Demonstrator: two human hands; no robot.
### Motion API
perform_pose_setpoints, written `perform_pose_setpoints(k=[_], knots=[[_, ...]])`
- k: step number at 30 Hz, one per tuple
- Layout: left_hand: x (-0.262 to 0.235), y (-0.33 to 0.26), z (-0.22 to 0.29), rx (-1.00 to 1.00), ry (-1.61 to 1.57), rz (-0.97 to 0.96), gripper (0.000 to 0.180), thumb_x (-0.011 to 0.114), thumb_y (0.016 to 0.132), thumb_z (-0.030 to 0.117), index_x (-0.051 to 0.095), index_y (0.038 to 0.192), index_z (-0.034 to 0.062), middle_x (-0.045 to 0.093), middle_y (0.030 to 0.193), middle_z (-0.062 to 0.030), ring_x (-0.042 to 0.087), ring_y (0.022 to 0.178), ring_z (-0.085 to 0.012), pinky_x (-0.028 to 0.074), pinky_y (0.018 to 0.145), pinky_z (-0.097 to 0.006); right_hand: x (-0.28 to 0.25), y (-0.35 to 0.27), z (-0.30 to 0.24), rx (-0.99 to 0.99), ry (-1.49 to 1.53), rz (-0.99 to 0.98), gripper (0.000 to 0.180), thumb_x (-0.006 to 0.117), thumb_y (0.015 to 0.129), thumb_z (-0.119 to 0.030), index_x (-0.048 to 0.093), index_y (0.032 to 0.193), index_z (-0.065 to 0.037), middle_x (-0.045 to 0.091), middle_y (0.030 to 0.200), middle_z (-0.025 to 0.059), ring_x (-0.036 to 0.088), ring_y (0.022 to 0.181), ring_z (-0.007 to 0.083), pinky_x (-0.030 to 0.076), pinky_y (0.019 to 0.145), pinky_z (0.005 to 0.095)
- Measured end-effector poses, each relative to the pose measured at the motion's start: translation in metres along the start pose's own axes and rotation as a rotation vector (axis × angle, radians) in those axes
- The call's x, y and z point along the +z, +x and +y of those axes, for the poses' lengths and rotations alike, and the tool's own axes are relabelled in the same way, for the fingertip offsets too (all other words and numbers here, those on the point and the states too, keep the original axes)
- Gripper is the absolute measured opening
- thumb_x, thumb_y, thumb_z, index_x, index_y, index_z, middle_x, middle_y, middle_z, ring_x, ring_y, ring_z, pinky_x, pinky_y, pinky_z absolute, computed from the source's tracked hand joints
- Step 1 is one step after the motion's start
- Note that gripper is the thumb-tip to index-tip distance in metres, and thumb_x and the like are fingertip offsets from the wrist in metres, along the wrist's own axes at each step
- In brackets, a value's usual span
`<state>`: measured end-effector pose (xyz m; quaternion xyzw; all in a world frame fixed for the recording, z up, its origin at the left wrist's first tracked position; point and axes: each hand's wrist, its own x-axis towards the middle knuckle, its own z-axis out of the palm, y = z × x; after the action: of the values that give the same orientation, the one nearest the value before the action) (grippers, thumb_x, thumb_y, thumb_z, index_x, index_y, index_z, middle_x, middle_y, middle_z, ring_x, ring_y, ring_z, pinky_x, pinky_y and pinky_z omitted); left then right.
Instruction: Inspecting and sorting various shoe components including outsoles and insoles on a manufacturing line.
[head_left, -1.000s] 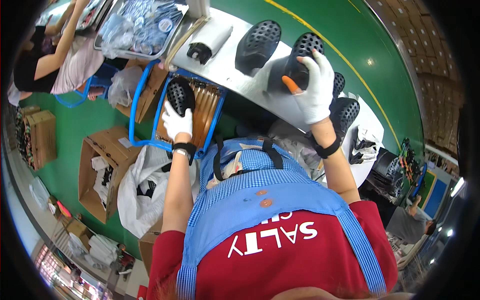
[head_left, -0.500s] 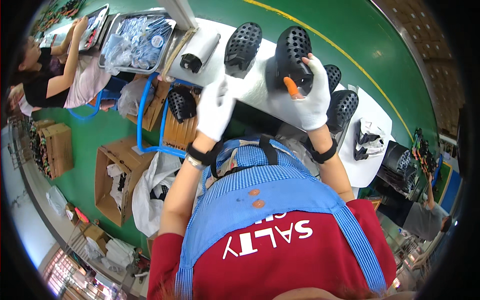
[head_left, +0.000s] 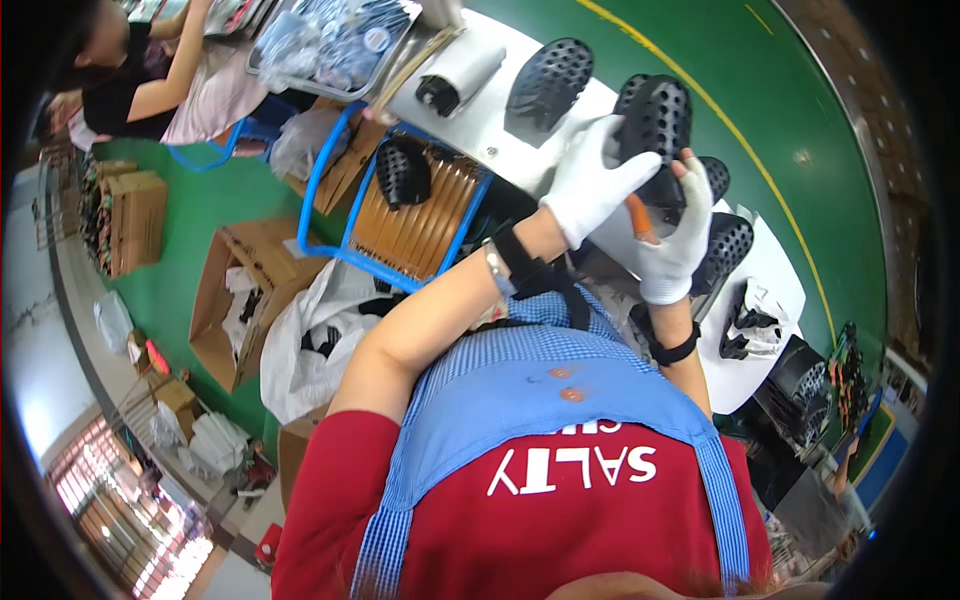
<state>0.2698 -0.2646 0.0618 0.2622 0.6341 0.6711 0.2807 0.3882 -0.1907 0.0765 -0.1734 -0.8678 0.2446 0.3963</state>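
Both my hands wear white gloves. My right hand (head_left: 672, 250) grips a black perforated clog shoe (head_left: 660, 115) from below, with a small orange tool against its palm. My left hand (head_left: 592, 178) lies on the same shoe's near side, fingers spread over it. The shoe is held above the white table (head_left: 500, 125). Another black perforated shoe (head_left: 548, 85) lies on the table to the left. Two more black shoes (head_left: 728, 245) sit just right of my hands. One black shoe (head_left: 402, 170) rests in a blue-framed rack (head_left: 420, 215) below the table.
A black-and-white roll (head_left: 455, 78) lies on the table's far left. A tray of clear bags (head_left: 330, 45) stands beyond it. Another person in black (head_left: 135, 70) works at the upper left. Open cardboard boxes (head_left: 245, 300) and a white bag (head_left: 320, 340) stand on the green floor.
My left hand left the shoe in the blue rack and rose to the shoe that my right hand holds. The right hand kept its grip.
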Motion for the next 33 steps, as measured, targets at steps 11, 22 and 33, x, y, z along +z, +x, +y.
perform_pose_setpoints(k=[11,22,33], knots=[[-0.003,0.006,0.038,-0.258,-0.688,-0.189,0.040,0.067,0.087,0.018,0.053,0.118,-0.0029,0.063,0.106,-0.0096,0.059,0.097,-0.0144,0.049,0.088,-0.029,-0.008,0.009,-0.025,-0.125,-0.105,-0.048,0.059,0.082,0.064,-0.005,0.057,0.118,-0.005,0.054,0.130,0.0182,0.047,0.124,0.0407,0.039,0.102,0.0457],[-0.138,-0.067,0.030,-0.028,-0.625,0.057,0.063,0.074,0.076,0.031,0.051,0.124,-0.0030,0.063,0.110,-0.0101,0.061,0.101,-0.0169,0.049,0.091,-0.032,0.000,0.013,-0.063,-0.041,0.229,-0.414,0.049,0.074,0.075,-0.004,0.057,0.121,-0.002,0.060,0.121,0.0163,0.059,0.110,0.0312,0.045,0.096,0.0380],[-0.293,-0.219,-0.154,-0.371,-0.603,0.646,0.033,0.061,0.087,0.023,0.059,0.115,0.0063,0.066,0.102,-0.0047,0.064,0.090,-0.0159,0.053,0.077,-0.031,0.034,-0.015,-0.074,-0.072,0.057,-0.669,0.032,0.070,0.079,-0.008,0.064,0.110,-0.007,0.066,0.098,0.0133,0.063,0.087,0.0315,0.051,0.077,0.0373]])
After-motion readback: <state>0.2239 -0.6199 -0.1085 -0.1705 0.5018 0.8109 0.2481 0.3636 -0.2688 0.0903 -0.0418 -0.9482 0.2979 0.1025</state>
